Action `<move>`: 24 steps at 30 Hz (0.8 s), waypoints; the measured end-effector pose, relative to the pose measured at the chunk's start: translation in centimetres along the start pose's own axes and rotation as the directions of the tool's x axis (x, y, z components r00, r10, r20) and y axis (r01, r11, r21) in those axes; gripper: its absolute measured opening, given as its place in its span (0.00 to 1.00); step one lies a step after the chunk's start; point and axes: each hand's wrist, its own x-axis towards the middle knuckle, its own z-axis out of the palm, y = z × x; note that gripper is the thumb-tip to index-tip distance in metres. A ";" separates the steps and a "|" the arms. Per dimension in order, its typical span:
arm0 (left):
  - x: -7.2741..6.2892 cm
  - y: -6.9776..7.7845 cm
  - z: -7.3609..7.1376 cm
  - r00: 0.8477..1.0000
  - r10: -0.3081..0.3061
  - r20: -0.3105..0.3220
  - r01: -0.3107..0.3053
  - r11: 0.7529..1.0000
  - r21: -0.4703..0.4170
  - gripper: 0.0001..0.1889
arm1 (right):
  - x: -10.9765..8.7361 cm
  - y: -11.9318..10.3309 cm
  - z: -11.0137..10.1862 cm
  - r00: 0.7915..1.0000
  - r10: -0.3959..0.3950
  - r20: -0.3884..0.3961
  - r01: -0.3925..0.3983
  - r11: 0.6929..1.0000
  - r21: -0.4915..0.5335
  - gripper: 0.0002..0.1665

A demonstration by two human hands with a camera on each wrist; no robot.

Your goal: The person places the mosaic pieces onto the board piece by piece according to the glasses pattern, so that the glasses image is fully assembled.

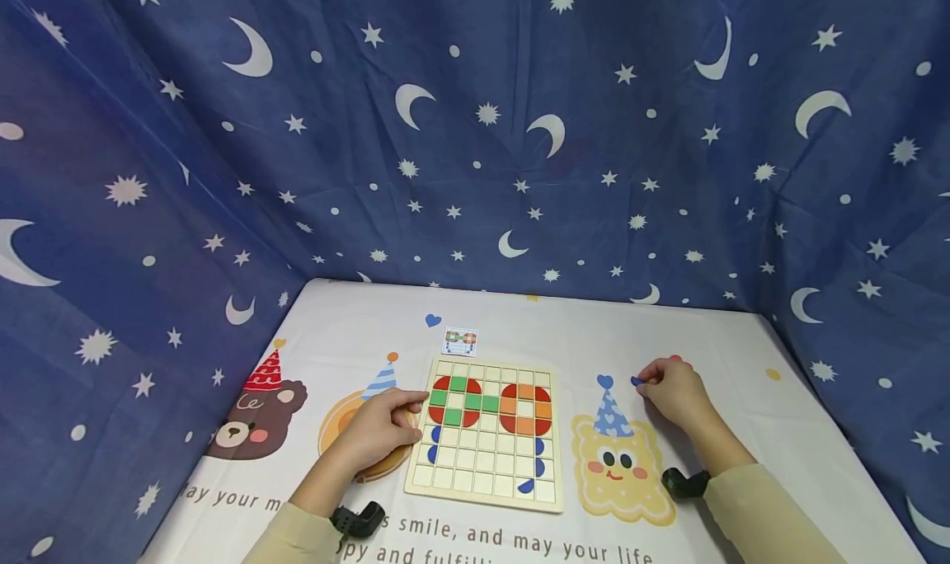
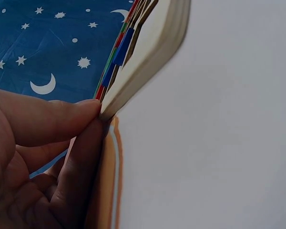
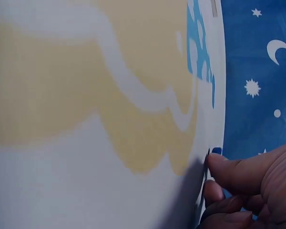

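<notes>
A wooden grid board (image 1: 482, 498) lies on the table, with red, green and orange tiles forming two rounded rings joined by a green square (image 1: 491, 404). Blue half-round tiles (image 1: 539, 467) run down both sides below the rings; the lowest right one (image 1: 526, 486) sits at a slant. My left hand (image 1: 378, 428) touches the board's left edge, index finger and thumb spread apart along it. Off to the right of the board, my right hand (image 1: 674, 391) pinches a small blue tile (image 1: 636, 381) between thumb and fingers, mostly covered by the fingertips in the right wrist view.
Just behind the board lies a small pattern card (image 1: 460, 341) with a similar coloured design. The white tablecloth (image 1: 356, 308) carries printed cartoon figures and lettering. A blue star-and-moon curtain (image 1: 475, 135) rises at the back and both sides.
</notes>
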 end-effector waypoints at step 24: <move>0.0 0.1 0.1 1.000 -0.007 -0.008 0.007 1.000 0.005 0.30 | -6.5 -7.8 4.2 0.990 -0.125 0.068 0.110 0.976 0.186 0.06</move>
